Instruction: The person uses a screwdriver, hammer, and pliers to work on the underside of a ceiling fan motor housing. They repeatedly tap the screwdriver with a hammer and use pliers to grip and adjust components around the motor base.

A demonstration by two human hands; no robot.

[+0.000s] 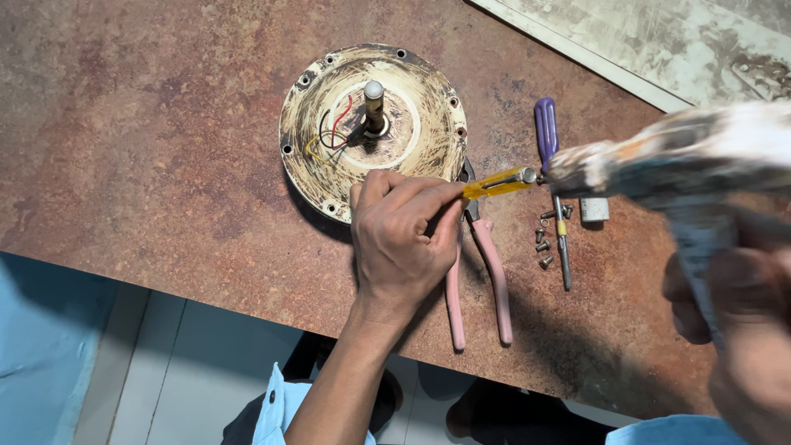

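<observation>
1. Fingers of the left hand (401, 239) pinch a yellow-handled bit (497, 182), beside the round cream metal motor cover (372, 128).
2. Right hand (746, 330) wraps a paint-smeared drill (659, 161), blurred, tip meeting the bit.
3. Pink-handled pliers (482, 272) lie near the table's front edge.

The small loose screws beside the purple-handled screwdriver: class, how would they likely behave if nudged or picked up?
The screws look tiny and light, so a nudge would probably scatter them. Their round shanks suggest they may roll on the flat table. Lying close by the screwdriver and pliers, they would likely need a fingertip pinch.
</observation>
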